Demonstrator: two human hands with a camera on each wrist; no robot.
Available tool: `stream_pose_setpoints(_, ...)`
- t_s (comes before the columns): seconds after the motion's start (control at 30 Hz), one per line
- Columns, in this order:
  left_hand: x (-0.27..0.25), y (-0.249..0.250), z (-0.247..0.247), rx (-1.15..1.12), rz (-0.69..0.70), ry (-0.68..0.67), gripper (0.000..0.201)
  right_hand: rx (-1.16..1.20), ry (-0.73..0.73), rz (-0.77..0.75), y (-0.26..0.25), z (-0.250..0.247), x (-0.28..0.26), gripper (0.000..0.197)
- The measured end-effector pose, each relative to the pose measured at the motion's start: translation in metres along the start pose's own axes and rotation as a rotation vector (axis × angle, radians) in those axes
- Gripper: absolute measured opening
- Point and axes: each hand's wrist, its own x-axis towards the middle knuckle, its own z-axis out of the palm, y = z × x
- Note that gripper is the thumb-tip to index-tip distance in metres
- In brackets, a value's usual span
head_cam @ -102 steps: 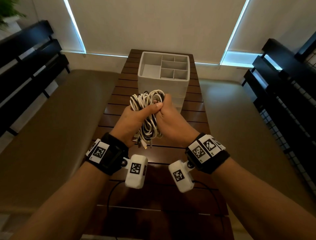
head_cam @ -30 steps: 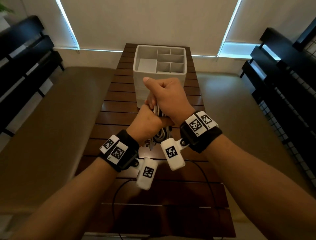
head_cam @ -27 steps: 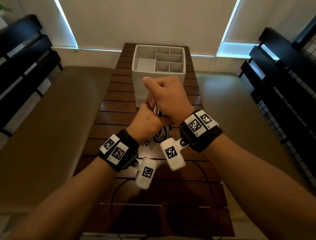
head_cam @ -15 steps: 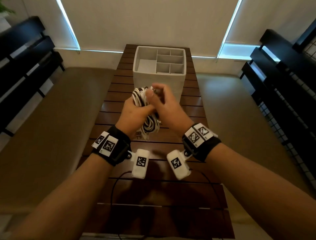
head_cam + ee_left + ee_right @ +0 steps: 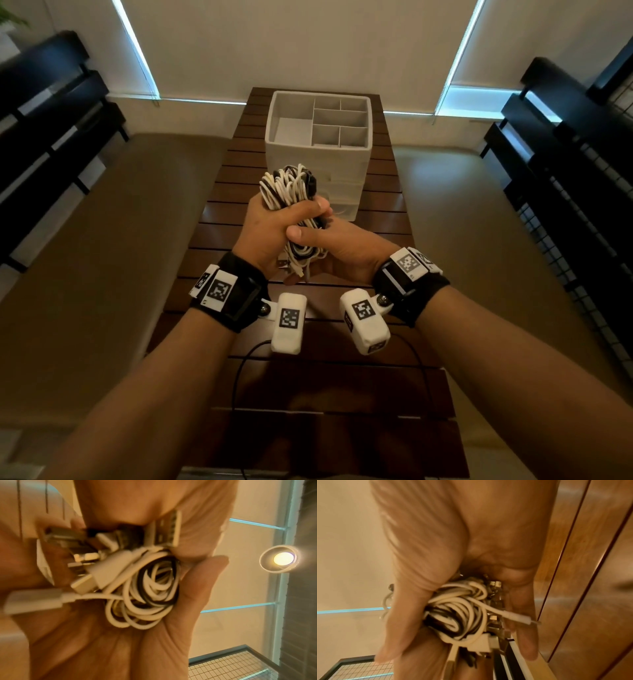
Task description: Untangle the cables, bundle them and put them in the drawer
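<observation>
A bundle of white and black cables (image 5: pixel 287 186) is held upright above the slatted wooden table (image 5: pixel 376 212). My left hand (image 5: pixel 270 222) grips its middle, with the thumb laid across the front. My right hand (image 5: pixel 342 246) wraps the lower part from the right, its thumb pressed just under the left thumb. Looped ends stick out above the left fist and the plugs hang below. In the left wrist view the coils (image 5: pixel 150 588) and USB plugs (image 5: pixel 85 555) lie in the palm. In the right wrist view the cables (image 5: pixel 458 615) sit between thumb and fingers. The white drawer unit (image 5: pixel 318 147) stands just behind.
The unit's top tray is split into several compartments, and its drawer fronts (image 5: pixel 346 202) are partly hidden by the bundle. A thin black wire (image 5: pixel 239 370) loops over the near table. Beige benches (image 5: pixel 102 240) flank the table, with black shelving (image 5: pixel 565 171) at both sides.
My right hand came off the top of the bundle and round to its lower right side. Both hands drew nearer, and the looped ends now show above the left fist.
</observation>
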Motion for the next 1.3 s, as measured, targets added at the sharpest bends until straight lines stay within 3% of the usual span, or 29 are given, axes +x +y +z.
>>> stream_pose_setpoints(0.17,-0.002,0.005,0.006,-0.014,0.02,-0.056,0.013,-0.009,-0.066,0.131,0.001,-0.007,-0.012,0.067)
stream_pose_setpoints(0.3,-0.001,0.002,0.006,0.026,0.0,-0.073,0.019,-0.214,-0.019,0.125,-0.004,-0.003,-0.016,0.015)
stream_pose_setpoints(0.37,-0.001,0.0,0.006,0.033,-0.016,-0.063,0.017,-0.311,-0.014,0.137,-0.007,0.002,-0.017,0.009)
stream_pose_setpoints(0.53,-0.001,0.0,0.008,0.075,-0.022,-0.083,0.014,-0.324,0.04,0.122,0.003,0.007,-0.013,0.019)
stream_pose_setpoints(0.67,0.001,0.0,0.005,0.115,-0.038,-0.086,0.014,-0.373,0.117,0.061,0.011,0.007,-0.015,0.017)
stream_pose_setpoints(0.87,0.005,0.008,-0.001,0.136,0.012,-0.054,0.015,-0.49,0.006,0.008,-0.005,-0.014,-0.016,0.062)
stream_pose_setpoints(1.03,-0.001,-0.002,-0.003,0.179,-0.026,-0.102,0.017,0.024,0.328,-0.304,-0.037,-0.021,-0.011,0.067)
stream_pose_setpoints(1.2,-0.01,-0.014,0.016,0.196,-0.041,-0.183,0.033,-0.159,0.267,-0.287,-0.055,0.01,0.0,0.078)
stream_pose_setpoints(1.3,-0.008,-0.011,0.012,0.209,-0.017,-0.232,0.043,-0.204,0.338,-0.321,-0.055,0.016,0.002,0.072)
